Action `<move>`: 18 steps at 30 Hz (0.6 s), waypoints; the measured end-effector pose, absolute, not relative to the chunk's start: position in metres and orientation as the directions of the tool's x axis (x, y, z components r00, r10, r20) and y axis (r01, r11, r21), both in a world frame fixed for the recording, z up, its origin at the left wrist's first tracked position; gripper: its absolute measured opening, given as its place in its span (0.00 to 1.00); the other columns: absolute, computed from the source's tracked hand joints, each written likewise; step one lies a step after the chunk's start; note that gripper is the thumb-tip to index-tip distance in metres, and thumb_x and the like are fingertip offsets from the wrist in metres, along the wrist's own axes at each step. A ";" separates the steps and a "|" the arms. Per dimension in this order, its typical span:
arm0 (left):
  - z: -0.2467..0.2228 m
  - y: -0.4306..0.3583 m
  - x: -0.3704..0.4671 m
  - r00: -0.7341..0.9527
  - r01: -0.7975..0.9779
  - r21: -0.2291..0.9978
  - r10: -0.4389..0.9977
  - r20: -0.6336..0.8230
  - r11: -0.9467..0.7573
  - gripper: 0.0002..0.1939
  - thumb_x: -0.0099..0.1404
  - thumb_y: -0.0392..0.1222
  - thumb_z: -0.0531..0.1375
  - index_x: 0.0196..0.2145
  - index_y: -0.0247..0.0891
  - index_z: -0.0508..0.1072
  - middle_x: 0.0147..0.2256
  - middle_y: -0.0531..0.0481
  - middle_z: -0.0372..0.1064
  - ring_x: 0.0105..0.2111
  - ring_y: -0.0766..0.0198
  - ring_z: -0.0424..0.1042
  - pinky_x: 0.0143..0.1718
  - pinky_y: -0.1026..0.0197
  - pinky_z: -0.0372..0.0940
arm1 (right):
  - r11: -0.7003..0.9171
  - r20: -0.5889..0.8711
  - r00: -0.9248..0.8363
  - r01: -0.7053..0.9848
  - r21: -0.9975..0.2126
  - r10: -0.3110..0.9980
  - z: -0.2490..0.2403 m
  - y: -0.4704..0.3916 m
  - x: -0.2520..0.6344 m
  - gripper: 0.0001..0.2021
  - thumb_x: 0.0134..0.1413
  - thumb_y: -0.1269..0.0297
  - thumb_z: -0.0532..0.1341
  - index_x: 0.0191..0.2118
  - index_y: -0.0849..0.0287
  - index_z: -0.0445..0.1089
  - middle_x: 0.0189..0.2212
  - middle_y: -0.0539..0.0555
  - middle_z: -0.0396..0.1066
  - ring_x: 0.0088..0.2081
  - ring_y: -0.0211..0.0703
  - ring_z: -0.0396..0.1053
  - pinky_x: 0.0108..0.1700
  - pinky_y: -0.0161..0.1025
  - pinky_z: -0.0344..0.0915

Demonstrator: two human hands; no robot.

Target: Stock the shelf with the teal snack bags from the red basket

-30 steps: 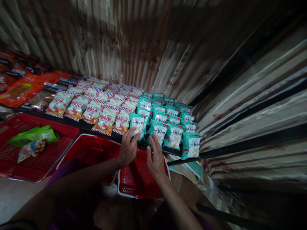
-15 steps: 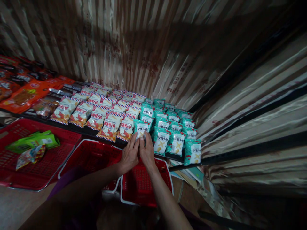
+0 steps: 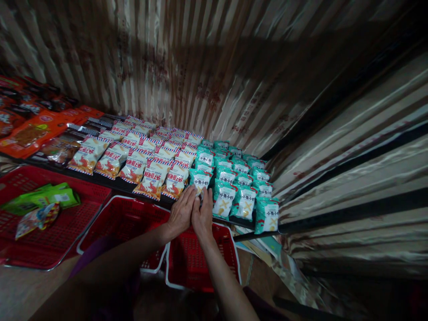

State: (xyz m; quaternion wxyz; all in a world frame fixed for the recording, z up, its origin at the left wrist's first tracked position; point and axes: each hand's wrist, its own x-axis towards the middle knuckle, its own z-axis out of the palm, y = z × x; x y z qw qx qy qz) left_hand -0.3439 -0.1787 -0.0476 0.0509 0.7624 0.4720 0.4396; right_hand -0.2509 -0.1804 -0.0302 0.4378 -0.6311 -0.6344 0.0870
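Observation:
A small teal-and-white snack bag (image 3: pixel 201 177) lies at the front left of the teal group on the shelf. At its lower left edge is my left hand (image 3: pixel 182 209), fingers close together and pressed to the packet. My right hand (image 3: pixel 202 215) grips the lower right side, its thumb near the left hand. Between them the two hands cover the bag's bottom end. More teal bags (image 3: pixel 223 199) stand in rows to the right and behind. White, red and orange snack bags (image 3: pixel 176 178) line the shelf just left of my hands.
Red baskets stand below the shelf: one (image 3: pixel 230 258) under my hands, another (image 3: pixel 115 205) beside it, and a left one (image 3: pixel 96 203) holding green packets (image 3: pixel 63 196). Orange packets (image 3: pixel 40 127) fill the shelf's left end. Striped curtain-like sheeting (image 3: pixel 207 67) hangs behind and at right.
The teal bag has moved slightly right and down between my hands and sits lower against its row. My hands have slid a little lower along it. The view has shifted slightly.

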 end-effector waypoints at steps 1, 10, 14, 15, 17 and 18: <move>-0.047 -0.178 -0.344 0.171 0.683 0.486 0.766 0.620 -0.545 0.25 0.70 0.36 0.43 0.64 0.35 0.49 0.62 0.39 0.53 0.62 0.58 0.53 0.60 0.49 0.58 | 0.185 0.446 0.185 0.725 -0.664 0.876 -0.029 -0.181 -0.252 0.28 0.63 0.53 0.43 0.62 0.65 0.53 0.64 0.68 0.47 0.66 0.54 0.44 0.61 0.61 0.48; -0.050 -0.161 -0.340 0.140 0.645 0.534 0.772 0.620 -0.546 0.27 0.69 0.38 0.46 0.64 0.34 0.45 0.63 0.34 0.49 0.64 0.53 0.47 0.60 0.44 0.55 | 0.131 0.387 0.215 0.707 -0.695 0.896 -0.002 -0.163 -0.254 0.31 0.62 0.50 0.40 0.63 0.65 0.51 0.65 0.67 0.44 0.67 0.53 0.40 0.63 0.59 0.46; -0.048 -0.153 -0.336 0.105 0.584 0.616 0.802 0.588 -0.528 0.26 0.71 0.41 0.43 0.64 0.34 0.44 0.64 0.33 0.44 0.65 0.53 0.44 0.61 0.42 0.53 | 0.110 0.347 0.214 0.690 -0.716 0.913 0.001 -0.155 -0.255 0.32 0.62 0.49 0.39 0.63 0.67 0.51 0.65 0.67 0.45 0.67 0.52 0.40 0.64 0.57 0.45; -0.046 -0.152 -0.335 0.106 0.566 0.637 0.812 0.574 -0.524 0.26 0.71 0.41 0.43 0.64 0.34 0.44 0.65 0.33 0.43 0.65 0.53 0.44 0.61 0.43 0.53 | 0.106 0.339 0.216 0.683 -0.722 0.915 0.002 -0.154 -0.256 0.32 0.62 0.49 0.39 0.63 0.67 0.51 0.65 0.67 0.46 0.67 0.52 0.40 0.64 0.56 0.45; -0.041 -0.151 -0.335 0.113 0.529 0.679 0.836 0.538 -0.508 0.27 0.71 0.42 0.42 0.64 0.33 0.44 0.65 0.34 0.40 0.65 0.53 0.43 0.63 0.43 0.51 | 0.104 0.331 0.222 0.668 -0.737 0.917 0.002 -0.152 -0.257 0.32 0.61 0.49 0.40 0.63 0.66 0.52 0.64 0.66 0.48 0.66 0.51 0.42 0.64 0.56 0.45; -0.039 -0.151 -0.335 0.111 0.512 0.702 0.849 0.517 -0.495 0.26 0.71 0.42 0.42 0.64 0.34 0.44 0.66 0.34 0.40 0.65 0.53 0.43 0.63 0.43 0.50 | 0.105 0.330 0.226 0.660 -0.743 0.916 0.003 -0.152 -0.258 0.32 0.61 0.49 0.40 0.63 0.65 0.52 0.64 0.65 0.49 0.66 0.50 0.43 0.64 0.55 0.45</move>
